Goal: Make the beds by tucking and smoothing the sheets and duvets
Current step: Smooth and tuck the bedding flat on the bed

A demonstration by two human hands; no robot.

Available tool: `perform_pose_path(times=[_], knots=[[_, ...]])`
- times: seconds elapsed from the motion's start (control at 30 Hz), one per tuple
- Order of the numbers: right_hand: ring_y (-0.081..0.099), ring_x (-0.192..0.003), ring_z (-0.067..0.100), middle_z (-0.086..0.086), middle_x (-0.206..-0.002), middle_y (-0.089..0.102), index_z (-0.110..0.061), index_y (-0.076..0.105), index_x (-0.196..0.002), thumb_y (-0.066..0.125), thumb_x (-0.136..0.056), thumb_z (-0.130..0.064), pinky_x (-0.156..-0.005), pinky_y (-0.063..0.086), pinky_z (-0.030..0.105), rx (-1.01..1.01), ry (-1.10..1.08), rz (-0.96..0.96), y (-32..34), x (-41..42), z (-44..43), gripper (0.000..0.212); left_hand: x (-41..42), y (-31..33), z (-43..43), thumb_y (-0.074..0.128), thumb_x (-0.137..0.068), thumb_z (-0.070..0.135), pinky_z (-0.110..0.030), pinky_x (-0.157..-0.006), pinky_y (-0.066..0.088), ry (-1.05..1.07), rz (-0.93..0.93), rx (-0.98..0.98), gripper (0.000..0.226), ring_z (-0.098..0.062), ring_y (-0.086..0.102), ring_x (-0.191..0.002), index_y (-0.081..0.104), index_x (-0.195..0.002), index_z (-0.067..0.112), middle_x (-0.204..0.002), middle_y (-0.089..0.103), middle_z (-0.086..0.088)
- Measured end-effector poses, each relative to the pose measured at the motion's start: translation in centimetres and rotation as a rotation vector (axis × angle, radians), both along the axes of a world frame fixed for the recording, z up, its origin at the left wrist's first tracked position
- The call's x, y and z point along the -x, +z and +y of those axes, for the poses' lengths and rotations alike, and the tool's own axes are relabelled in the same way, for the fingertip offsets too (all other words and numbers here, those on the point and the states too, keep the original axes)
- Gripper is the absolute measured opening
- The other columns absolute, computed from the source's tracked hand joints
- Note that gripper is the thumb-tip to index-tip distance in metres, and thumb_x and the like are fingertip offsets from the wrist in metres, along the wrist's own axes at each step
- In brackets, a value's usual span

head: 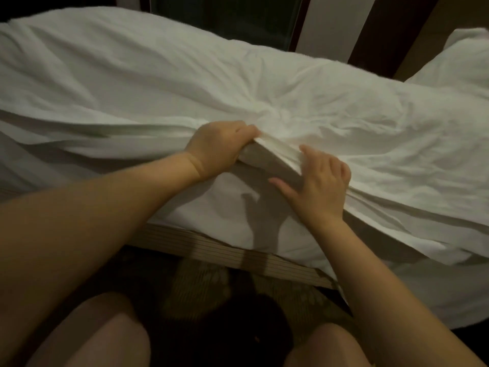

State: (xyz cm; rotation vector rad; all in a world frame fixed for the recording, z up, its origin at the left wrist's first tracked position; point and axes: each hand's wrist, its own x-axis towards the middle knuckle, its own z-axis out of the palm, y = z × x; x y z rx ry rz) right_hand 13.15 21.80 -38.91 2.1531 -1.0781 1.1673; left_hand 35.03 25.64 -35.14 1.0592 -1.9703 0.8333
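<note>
Our left hand [219, 148] grips the lifted edge of the white duvet [238, 83], which lies crumpled across the bed, while our right hand [318, 182] rests just beside it on the fold, fingers spread wide.

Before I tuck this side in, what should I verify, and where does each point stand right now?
1. Left hand grips the duvet edge and holds it lifted: ok.
2. Right hand is open, with fingers spread against the lifted edge and free to push: ok.
3. Sheet under the lifted edge lies fairly flat: ok.
4. Duvet top is smooth: not ok, creases bunch just beyond the hands.
5. Sheet is tucked in along the striped bed base: cannot tell.
6. Far side of the duvet hangs evenly: cannot tell, hidden.
</note>
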Motion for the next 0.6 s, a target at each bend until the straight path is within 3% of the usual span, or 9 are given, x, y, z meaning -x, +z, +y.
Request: perform_pose_path(times=[0.1,0.2,0.4,0.6], knots=[[0.057,-0.063,0.032,0.012,-0.073,0.06,-0.01,0.06,-0.088,0.053,-0.08,-0.055,-0.063,0.026,0.034,0.117,-0.059,-0.03,0.6,0.4,-1.9,0.047,0.1,0.9,-0.4,0.041,-0.092,0.027,-0.038,-0.043,0.049,-0.007,-0.02,-0.018,0.008,-0.036,0.062,-0.056,0.043,-0.093,0.02,-0.072,0.065,-0.017],[0.049,-0.041,0.031,0.012,-0.051,0.053,-0.009,0.055,-0.065,0.055,-0.08,-0.051,-0.047,0.009,0.019,0.138,0.009,-0.049,0.7,0.3,-2.9,0.045,0.6,-0.8,0.1,0.032,-0.1,0.038,-0.034,-0.042,0.044,0.034,0.07,0.001,0.022,-0.035,0.058,-0.052,0.041,-0.089,0.021,-0.062,0.061,-0.012],[0.047,-0.034,0.028,0.009,-0.044,0.051,-0.009,0.056,-0.059,0.054,-0.079,-0.052,-0.049,0.019,0.018,0.103,0.103,0.011,0.3,0.2,-2.6,0.047,0.3,-2.5,0.2,0.039,-0.099,0.042,-0.03,-0.04,0.04,0.063,0.071,0.0,0.025,-0.03,0.055,-0.044,0.048,-0.098,0.019,-0.053,0.058,-0.006],[0.047,-0.04,0.024,0.004,-0.051,0.052,-0.012,0.059,-0.064,0.052,-0.086,-0.053,-0.046,0.015,0.026,0.136,0.111,0.094,2.8,1.4,-3.1,0.047,-0.7,0.3,-0.6,0.037,-0.098,0.048,-0.033,-0.04,0.045,0.034,-0.026,-0.062,0.054,-0.032,0.061,-0.051,0.063,-0.072,0.009,-0.057,0.06,-0.01]])
